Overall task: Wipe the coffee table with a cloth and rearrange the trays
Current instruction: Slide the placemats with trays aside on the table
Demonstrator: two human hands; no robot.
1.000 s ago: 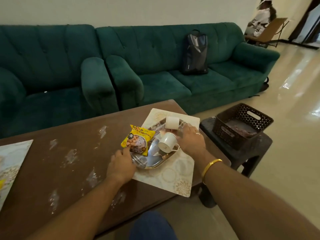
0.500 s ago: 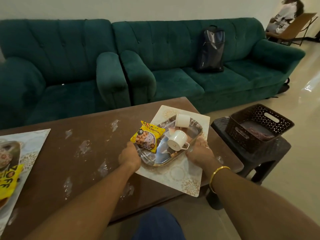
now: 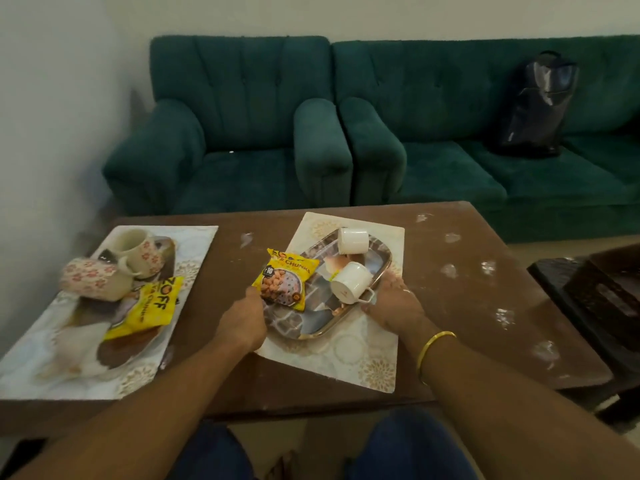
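A steel tray [image 3: 380, 252] rests on a cream placemat [image 3: 360, 355] in the middle of the brown coffee table [image 3: 460, 306]. Two white cups [image 3: 349, 282] lie tipped over in it beside a yellow snack packet [image 3: 284, 278]. My left hand [image 3: 242, 323] grips the tray's near left edge, and my right hand [image 3: 394, 303] grips its right edge. At the table's left end a second tray [image 3: 114, 351] sits on another placemat [image 3: 31, 358], holding two floral cups [image 3: 138, 252] and a yellow packet [image 3: 152, 310]. No cloth is in view.
White smears dot the table's right half [image 3: 502, 317] and its far middle. Green sofas [image 3: 311, 133] stand behind the table, with a dark bag [image 3: 533, 105] on the right one. A dark basket on a stool [image 3: 602, 296] stands off the right end. My knees are below the near edge.
The view has swung left, bringing the left tray into sight. The steel tray and its placemat now lie nearer the table's middle, away from the right end, with both hands still on the tray.
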